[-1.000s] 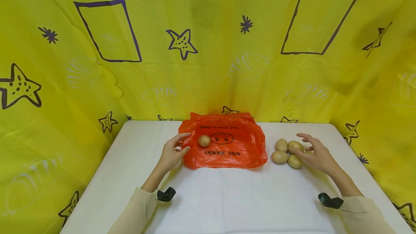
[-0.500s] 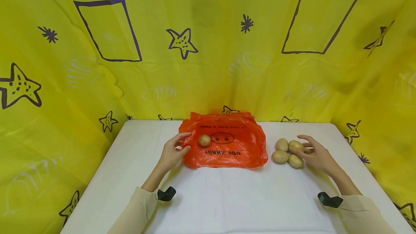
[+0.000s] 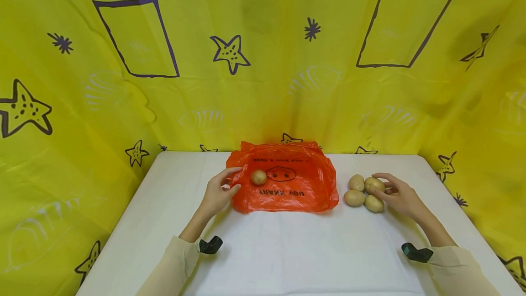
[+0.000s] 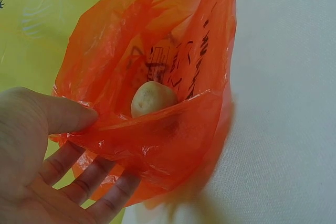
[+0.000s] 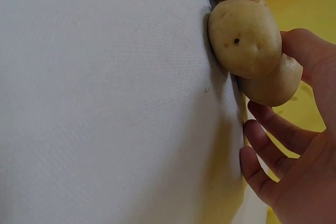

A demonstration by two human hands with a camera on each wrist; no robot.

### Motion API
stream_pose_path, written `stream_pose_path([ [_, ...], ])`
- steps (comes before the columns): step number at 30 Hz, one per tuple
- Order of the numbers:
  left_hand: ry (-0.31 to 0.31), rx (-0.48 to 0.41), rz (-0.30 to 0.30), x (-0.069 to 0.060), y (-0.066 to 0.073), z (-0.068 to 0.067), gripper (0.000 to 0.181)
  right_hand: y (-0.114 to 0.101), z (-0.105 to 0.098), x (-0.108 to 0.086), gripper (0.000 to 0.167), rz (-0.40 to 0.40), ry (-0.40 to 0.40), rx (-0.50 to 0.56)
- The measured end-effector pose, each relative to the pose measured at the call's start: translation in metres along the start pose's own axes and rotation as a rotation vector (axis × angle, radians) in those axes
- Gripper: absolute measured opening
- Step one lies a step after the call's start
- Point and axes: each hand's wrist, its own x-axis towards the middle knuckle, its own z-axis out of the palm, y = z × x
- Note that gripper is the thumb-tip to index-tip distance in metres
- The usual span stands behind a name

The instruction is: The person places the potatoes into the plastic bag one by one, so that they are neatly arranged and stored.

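Note:
A red plastic bag (image 3: 312,178) with black print lies spread on the table, its mouth raised in the left wrist view. One potato (image 3: 258,177) rests inside it. My left hand (image 3: 217,193) pinches the bag's left rim, thumb inside and fingers behind the film. To the bag's right, several potatoes sit in a tight cluster. My right hand (image 3: 400,196) has its thumb and fingers around the far right potato (image 5: 278,83), which still sits among the others. Nearer me are the front right potato (image 3: 374,204) and front left potato (image 3: 354,198); the back left potato (image 3: 356,182) touches them.
A white cloth covers the table (image 3: 287,250). Yellow curtain (image 3: 271,99) with starfish drawings encloses the back and both sides. Black wrist-worn devices sit on the left wrist (image 3: 211,245) and the right wrist (image 3: 417,252).
The right hand's fingers have come down and closed in around the far right potato. The left hand, the bag and the potato inside it have stayed in place.

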Motion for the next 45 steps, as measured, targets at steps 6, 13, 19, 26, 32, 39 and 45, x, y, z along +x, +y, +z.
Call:
stream_pose_path([
  [6,-0.001,0.0,-0.003,0.0,-0.001,0.0,0.043,-0.001,0.0,-0.001,0.051,-0.004,-0.003,0.003],
  [13,0.0,0.005,0.009,0.0,-0.001,0.0,0.042,0.0,0.0,-0.001,0.052,-0.007,-0.003,0.013],
  [19,-0.004,0.005,0.006,0.0,0.0,-0.001,0.042,-0.002,-0.001,-0.002,0.053,0.001,-0.005,0.011],
  [26,-0.001,0.008,0.001,-0.001,0.002,-0.001,0.043,-0.002,0.0,-0.002,0.052,0.008,-0.005,0.017],
  [32,-0.004,0.015,-0.004,-0.001,0.0,0.0,0.043,0.0,-0.001,0.001,0.052,0.019,-0.021,0.019],
  [39,-0.002,0.018,0.004,0.0,0.0,-0.001,0.044,-0.003,-0.005,0.005,0.051,0.046,-0.055,0.037],
  [45,-0.008,0.023,0.0,0.001,-0.001,-0.002,0.044,-0.001,-0.006,0.009,0.052,0.067,-0.061,0.039],
])
